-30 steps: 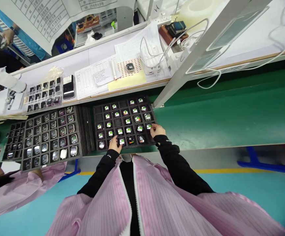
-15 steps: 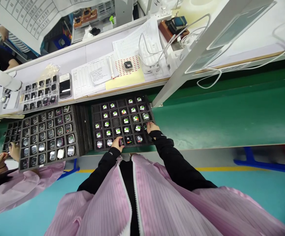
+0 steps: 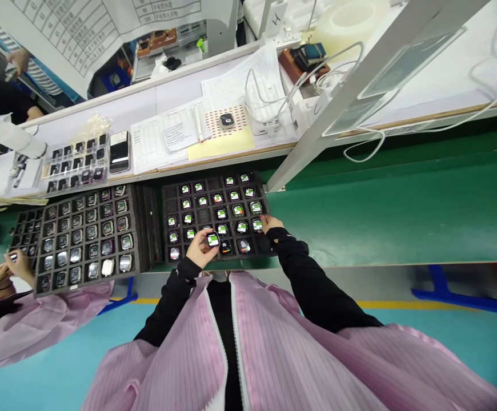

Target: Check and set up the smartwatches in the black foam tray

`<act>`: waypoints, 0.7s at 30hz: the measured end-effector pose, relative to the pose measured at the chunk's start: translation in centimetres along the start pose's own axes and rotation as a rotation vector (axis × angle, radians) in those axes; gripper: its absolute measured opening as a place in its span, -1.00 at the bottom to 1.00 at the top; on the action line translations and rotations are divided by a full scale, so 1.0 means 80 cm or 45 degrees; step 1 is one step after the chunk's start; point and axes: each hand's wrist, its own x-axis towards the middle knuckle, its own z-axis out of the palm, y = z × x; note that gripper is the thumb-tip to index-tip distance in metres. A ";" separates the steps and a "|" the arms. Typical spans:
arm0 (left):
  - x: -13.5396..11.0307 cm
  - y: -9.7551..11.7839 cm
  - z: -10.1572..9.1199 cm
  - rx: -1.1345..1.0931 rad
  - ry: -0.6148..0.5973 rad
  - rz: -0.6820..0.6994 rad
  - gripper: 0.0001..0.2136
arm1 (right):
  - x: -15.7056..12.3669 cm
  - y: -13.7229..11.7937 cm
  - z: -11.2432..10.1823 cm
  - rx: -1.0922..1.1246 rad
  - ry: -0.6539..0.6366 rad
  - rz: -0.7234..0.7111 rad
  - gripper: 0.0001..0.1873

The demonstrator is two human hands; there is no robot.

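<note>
A dark foam tray (image 3: pixel 165 201) of several rows of compartments lies in front of me, holding square smartwatch bodies without straps, most with lit green-and-white screens. My left hand (image 3: pixel 200 250) pinches one smartwatch (image 3: pixel 212 240) by its edges above the tray's front row, its lit screen facing up. At the tray's right side, my right hand (image 3: pixel 271 224) has its fingertips closed at the edge of another lit smartwatch (image 3: pixel 257 225), which sits in or just above its compartment. Close to my left hand, a smartwatch with a mostly dark screen (image 3: pixel 225 247) rests in the front row.
Stacked foam trays (image 3: pixel 142 228) stand left, the top one full of watches. A co-worker's hands (image 3: pixel 17 267) work beyond them. The shelf behind carries papers (image 3: pixel 145 142), a phone (image 3: pixel 119 152) and cables. A slanted white post (image 3: pixel 300 154) rises behind the tray's right corner.
My left hand has lifted a smartwatch from the front row and turned its lit screen upward. The smartwatch at my right fingertips now lies flatter, with its screen lit. The view has shifted slightly.
</note>
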 end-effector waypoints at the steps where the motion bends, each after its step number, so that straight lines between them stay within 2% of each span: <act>1: -0.003 0.012 0.001 -0.042 -0.011 0.031 -0.48 | -0.004 -0.003 -0.003 0.094 -0.019 0.016 -0.62; 4: -0.013 0.046 0.001 -0.108 -0.025 0.092 -0.48 | -0.028 -0.017 -0.014 0.442 -0.135 0.033 -0.56; 8: -0.028 0.086 -0.002 -0.118 0.014 0.129 -0.44 | -0.078 -0.050 -0.030 0.846 -0.333 -0.077 -0.59; 12: -0.038 0.116 -0.002 -0.146 0.069 0.210 -0.45 | -0.129 -0.094 -0.045 1.277 -0.616 -0.373 -0.51; 14: -0.039 0.126 -0.002 -0.155 0.105 0.273 -0.47 | -0.147 -0.114 -0.051 1.394 -0.736 -0.559 -0.38; 16: -0.038 0.133 -0.001 -0.158 0.151 0.320 -0.52 | -0.159 -0.131 -0.056 1.405 -0.763 -0.684 -0.30; 17: -0.038 0.136 -0.001 -0.159 0.174 0.332 -0.53 | -0.162 -0.137 -0.058 1.398 -0.744 -0.708 -0.32; 21: -0.041 0.144 -0.001 -0.182 0.218 0.357 -0.53 | -0.171 -0.148 -0.065 1.478 -0.677 -0.657 -0.41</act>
